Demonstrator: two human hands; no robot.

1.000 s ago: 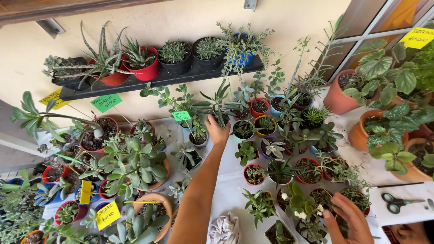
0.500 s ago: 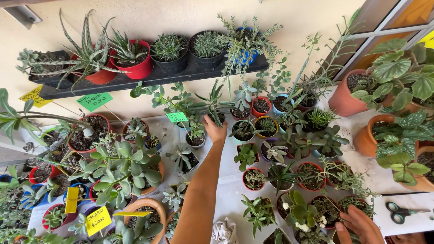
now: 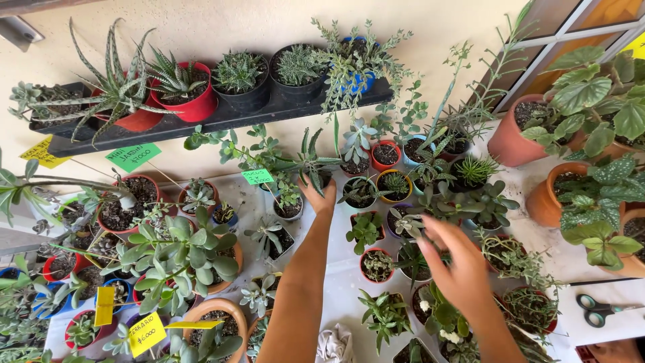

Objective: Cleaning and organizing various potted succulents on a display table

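Observation:
My left hand (image 3: 318, 199) reaches far across the table and closes around a small pot holding a tall, spiky green succulent (image 3: 310, 158); the leaves hide my fingertips. A green paper tag (image 3: 258, 177) stands just left of it. My right hand (image 3: 458, 263) hovers, blurred, above the cluster of small red and coloured pots (image 3: 376, 263) at the middle right. Its fingers are spread and hold nothing. Under it are a flowering plant (image 3: 443, 316) and a red pot (image 3: 534, 309).
A black wall shelf (image 3: 222, 122) carries red and black pots of aloe-like plants. Large terracotta pots (image 3: 512, 144) with broad-leaved plants stand at the right. Scissors (image 3: 596, 308) lie at the right edge, a grey cloth (image 3: 334, 343) near me. Jade plants and yellow tags (image 3: 146, 332) crowd the left.
My right hand has lifted from the near right pots and swung up and left over the middle pots. My left hand stays on the far succulent pot. The view shifted slightly.

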